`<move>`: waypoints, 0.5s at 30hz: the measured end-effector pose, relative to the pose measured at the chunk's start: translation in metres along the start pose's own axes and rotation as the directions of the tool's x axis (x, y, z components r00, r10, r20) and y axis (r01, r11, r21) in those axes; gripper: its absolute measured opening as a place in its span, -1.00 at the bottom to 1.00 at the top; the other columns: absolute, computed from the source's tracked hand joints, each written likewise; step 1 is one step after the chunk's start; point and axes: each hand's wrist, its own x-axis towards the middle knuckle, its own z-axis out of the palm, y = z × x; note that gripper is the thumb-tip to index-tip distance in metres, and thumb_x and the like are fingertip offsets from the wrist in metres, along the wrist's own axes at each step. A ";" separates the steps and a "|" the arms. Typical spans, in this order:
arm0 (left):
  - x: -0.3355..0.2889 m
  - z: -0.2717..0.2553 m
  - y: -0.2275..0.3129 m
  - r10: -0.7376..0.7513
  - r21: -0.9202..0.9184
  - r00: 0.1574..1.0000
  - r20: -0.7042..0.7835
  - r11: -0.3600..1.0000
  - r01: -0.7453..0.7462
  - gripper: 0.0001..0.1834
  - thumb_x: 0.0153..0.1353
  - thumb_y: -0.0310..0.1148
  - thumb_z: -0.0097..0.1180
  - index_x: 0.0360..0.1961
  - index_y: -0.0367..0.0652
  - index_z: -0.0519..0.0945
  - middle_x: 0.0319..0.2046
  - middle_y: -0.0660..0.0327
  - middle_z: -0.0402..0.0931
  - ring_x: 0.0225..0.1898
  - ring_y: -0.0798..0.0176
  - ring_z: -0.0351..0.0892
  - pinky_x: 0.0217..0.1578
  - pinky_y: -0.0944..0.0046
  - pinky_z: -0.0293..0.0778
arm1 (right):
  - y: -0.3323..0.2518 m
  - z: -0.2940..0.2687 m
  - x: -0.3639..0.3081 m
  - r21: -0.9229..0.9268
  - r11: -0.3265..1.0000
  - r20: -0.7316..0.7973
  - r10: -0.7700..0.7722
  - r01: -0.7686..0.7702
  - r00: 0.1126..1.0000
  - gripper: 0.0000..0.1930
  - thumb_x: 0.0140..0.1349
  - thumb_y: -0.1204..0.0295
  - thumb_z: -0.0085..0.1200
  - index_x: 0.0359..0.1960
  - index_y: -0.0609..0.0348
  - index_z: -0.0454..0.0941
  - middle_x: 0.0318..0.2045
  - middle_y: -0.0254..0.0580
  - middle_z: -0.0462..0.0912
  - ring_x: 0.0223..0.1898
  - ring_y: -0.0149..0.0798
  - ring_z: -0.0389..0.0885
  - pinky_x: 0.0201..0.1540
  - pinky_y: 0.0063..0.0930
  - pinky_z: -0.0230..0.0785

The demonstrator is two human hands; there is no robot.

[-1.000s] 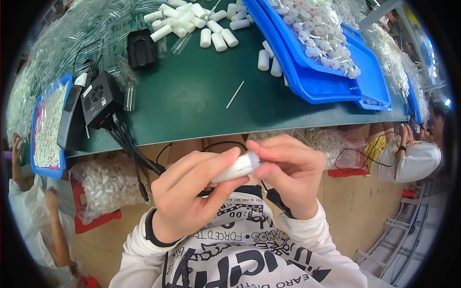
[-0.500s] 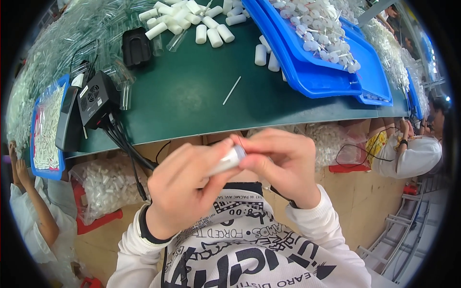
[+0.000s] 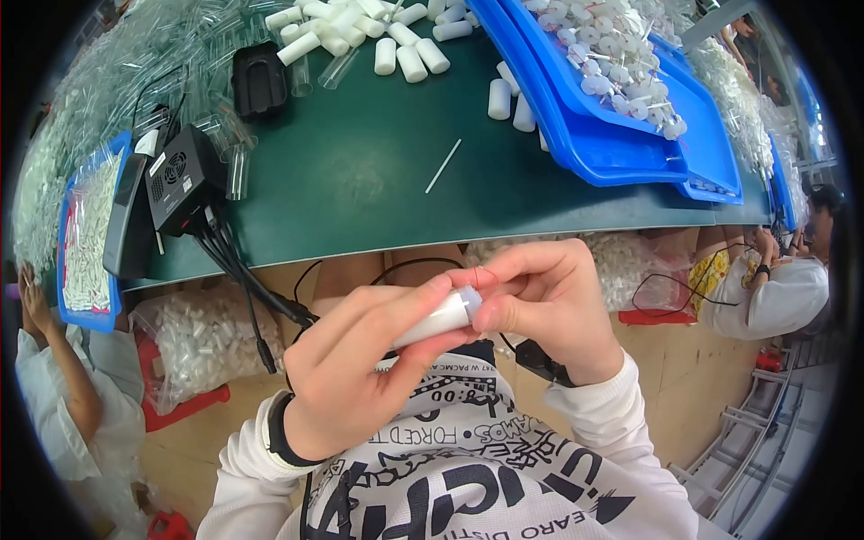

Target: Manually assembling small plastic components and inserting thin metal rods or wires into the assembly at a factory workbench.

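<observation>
My left hand (image 3: 355, 355) is closed round a white cylinder (image 3: 436, 321), which looks like a plastic tube and lies tilted, its right end slightly higher. A translucent cap (image 3: 470, 299) sits at that right end. My right hand (image 3: 553, 301) pinches at the cap with thumb and fingertips. Above the cap a thin red thread (image 3: 486, 273) loops between the fingers of both hands. Both hands are held in front of the table's near edge, over my lap. The left part of the cylinder is hidden in my left palm.
On the green table (image 3: 351, 180) lie a thin white stick (image 3: 443, 166), several white cylinders (image 3: 411, 63) and a black tray (image 3: 259, 79). Blue trays (image 3: 621, 166) hold capped stems (image 3: 621, 76). Left are a black device (image 3: 184, 175) with cables and clear tubes (image 3: 237, 171). Co-workers sit either side.
Both hands have shifted slightly right with the cylinder. More of its white side now shows, and the red thread stands out more clearly between the fingers.
</observation>
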 end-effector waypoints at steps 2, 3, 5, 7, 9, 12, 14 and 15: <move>-0.001 0.001 -0.001 0.045 0.037 0.999 -0.003 0.998 -0.045 -0.59 -0.18 -0.54 0.36 -0.20 -0.31 0.59 -0.47 0.11 0.56 -0.49 0.25 0.57 -0.52 0.39 0.45 | -0.001 0.001 -0.001 -0.051 0.999 0.004 -0.012 0.012 1.000 -0.79 0.03 0.68 0.17 -0.24 0.44 0.57 -0.38 -0.02 0.63 -0.37 -0.32 0.64 -0.25 -0.52 0.53; -0.003 0.002 -0.002 0.065 0.089 0.998 -0.011 0.994 -0.064 -0.59 -0.18 -0.54 0.36 -0.20 -0.31 0.59 -0.48 0.12 0.56 -0.50 0.25 0.56 -0.52 0.39 0.45 | -0.002 0.002 0.000 -0.048 0.999 0.003 -0.010 0.010 1.000 -0.79 0.03 0.68 0.17 -0.24 0.44 0.57 -0.38 -0.02 0.63 -0.37 -0.32 0.64 -0.25 -0.52 0.53; -0.004 0.002 -0.001 0.086 0.136 0.996 -0.017 0.987 -0.083 -0.58 -0.18 -0.54 0.37 -0.20 -0.31 0.59 -0.49 0.13 0.56 -0.51 0.26 0.56 -0.53 0.40 0.44 | -0.004 0.003 0.004 -0.094 0.993 -0.039 0.066 -0.070 0.997 -0.83 0.03 0.65 0.19 -0.30 0.44 0.56 -0.39 -0.02 0.63 -0.39 -0.34 0.64 -0.31 -0.56 0.53; -0.004 0.000 0.003 0.036 0.137 0.999 0.009 0.990 -0.037 -0.64 -0.12 -0.58 0.30 -0.20 -0.32 0.59 -0.49 0.13 0.56 -0.51 0.25 0.57 -0.54 0.43 0.43 | -0.003 -0.001 0.006 -0.019 0.994 0.028 0.111 -0.110 0.993 -0.86 0.05 0.63 0.18 -0.34 0.44 0.54 -0.41 -0.05 0.63 -0.42 -0.36 0.62 -0.37 -0.59 0.50; -0.001 -0.005 0.005 -0.146 -0.047 0.987 0.072 0.988 0.149 -0.68 -0.06 -0.59 0.25 -0.20 -0.34 0.58 -0.47 0.13 0.57 -0.50 0.28 0.57 -0.51 0.44 0.44 | -0.003 -0.001 0.005 0.054 0.987 0.099 0.148 -0.154 0.984 -0.88 0.06 0.62 0.17 -0.38 0.43 0.52 -0.43 -0.07 0.63 -0.46 -0.39 0.61 -0.43 -0.62 0.48; 0.001 -0.012 0.010 -0.419 -0.346 0.885 0.203 0.815 0.465 -0.76 0.05 -0.60 0.14 -0.20 -0.37 0.56 -0.41 0.13 0.58 -0.45 0.33 0.58 -0.45 0.46 0.46 | 0.005 0.005 0.001 -0.111 0.985 -0.153 -0.146 0.130 0.977 -0.86 0.08 0.53 0.19 -0.42 0.34 0.48 -0.40 -0.12 0.60 -0.43 -0.44 0.56 -0.40 -0.59 0.42; 0.001 -0.012 0.010 -0.512 -0.471 0.820 0.258 0.674 0.569 -0.79 0.11 -0.59 0.08 -0.19 -0.39 0.54 -0.36 0.13 0.59 -0.41 0.35 0.58 -0.42 0.46 0.48 | 0.017 -0.003 0.001 -0.518 0.677 -0.150 -0.673 0.523 0.724 -0.77 -0.01 0.45 0.27 -0.36 0.28 0.52 -0.29 -0.11 0.60 -0.32 -0.35 0.57 -0.20 -0.39 0.42; 0.002 -0.010 0.008 -0.484 -0.537 0.826 0.288 0.633 0.558 -0.76 0.14 -0.59 0.06 -0.14 -0.39 0.49 -0.32 0.11 0.57 -0.38 0.35 0.58 -0.39 0.46 0.48 | 0.016 -0.003 0.001 -0.516 0.678 -0.147 -0.672 0.523 0.726 -0.77 -0.01 0.45 0.27 -0.36 0.28 0.52 -0.29 -0.11 0.60 -0.32 -0.35 0.57 -0.20 -0.39 0.42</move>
